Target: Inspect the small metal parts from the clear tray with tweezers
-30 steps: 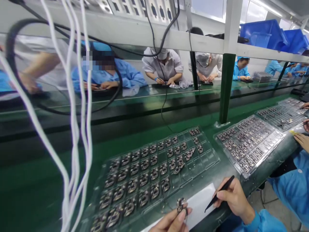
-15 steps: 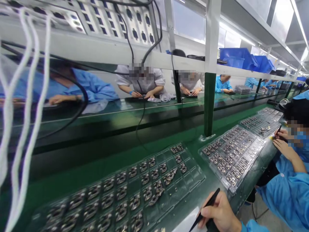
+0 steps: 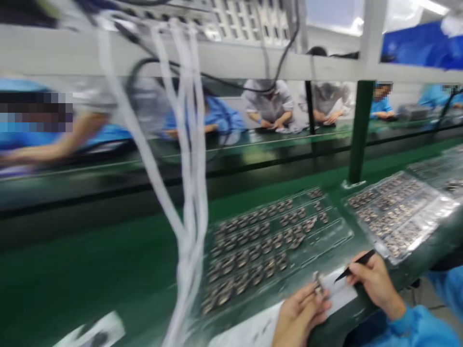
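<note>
My left hand [image 3: 302, 311], at the bottom of the view, pinches a small metallic electronic part [image 3: 318, 284] upright between its fingertips. To its right, my right hand [image 3: 378, 284] is closed around black tweezers [image 3: 356, 266], whose tip points down and left toward the part without touching it. Under both hands lies a white sheet [image 3: 249, 330]. Just beyond them is a clear plastic tray [image 3: 334, 233] with rows of similar small parts, a few of them lying askew. Blur hides the finer details.
A second filled tray [image 3: 427, 219] lies to the right, near a co-worker's blue sleeve [image 3: 448, 284]. White cables [image 3: 188, 193] hang down in front of the green bench [image 3: 108, 270]. A green post [image 3: 361, 130] rises behind the trays. Several people sit across the bench.
The view has swung left, so the trays sit further right. My left hand has come into view with a small part. My right hand still grips the tweezers.
</note>
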The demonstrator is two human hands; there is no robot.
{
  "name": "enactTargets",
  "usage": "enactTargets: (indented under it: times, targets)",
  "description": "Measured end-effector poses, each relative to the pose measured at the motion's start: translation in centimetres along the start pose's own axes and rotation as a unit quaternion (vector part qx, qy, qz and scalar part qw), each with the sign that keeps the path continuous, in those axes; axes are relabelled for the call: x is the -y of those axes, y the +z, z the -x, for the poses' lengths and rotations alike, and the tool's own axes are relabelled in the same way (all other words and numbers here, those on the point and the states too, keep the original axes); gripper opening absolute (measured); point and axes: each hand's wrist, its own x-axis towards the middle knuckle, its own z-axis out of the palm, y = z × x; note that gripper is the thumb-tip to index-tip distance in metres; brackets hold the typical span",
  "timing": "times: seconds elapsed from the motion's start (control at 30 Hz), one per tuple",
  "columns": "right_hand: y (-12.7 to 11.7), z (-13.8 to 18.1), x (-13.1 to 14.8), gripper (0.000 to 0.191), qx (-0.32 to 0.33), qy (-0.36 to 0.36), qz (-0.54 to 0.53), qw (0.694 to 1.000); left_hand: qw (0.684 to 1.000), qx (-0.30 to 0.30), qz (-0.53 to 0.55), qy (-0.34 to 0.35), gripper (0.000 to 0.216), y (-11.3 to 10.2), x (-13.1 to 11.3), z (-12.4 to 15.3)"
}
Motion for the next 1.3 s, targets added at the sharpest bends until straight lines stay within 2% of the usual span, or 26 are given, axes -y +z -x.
enactTargets:
  times: [0.1,0.23,0.4,0.57,1.03,1.3]
  targets:
    - [-0.2,0.2,0.3,0.032,-0.004,0.022,0.022,1.0,0.999,0.036,0.02,0.011,0.048,0.7,0.2,0.5]
    - [0.1,0.4,-0.2,0.031,0.015,0.036,0.033,0.999,0.999,0.033,0.028,0.018,0.043,0.7,0.8,0.4]
    - [0.3,0.4,-0.9,0.028,0.052,0.02,0.093,0.994,0.999,0.035,0.026,0.018,0.047,0.6,1.0,0.5]
    - [0.2,0.3,-0.8,0.026,0.08,0.014,0.121,0.989,0.999,0.038,0.012,0.022,0.042,0.7,1.0,0.5]
    - [0.1,0.1,0.1,0.022,0.119,0.025,0.147,0.982,0.999,0.034,-0.019,0.031,0.032,1.1,0.6,1.0]
    - [0.1,0.3,0.2,0.023,0.117,0.02,0.162,0.98,0.998,0.039,-0.03,0.036,0.028,1.2,0.7,0.8]
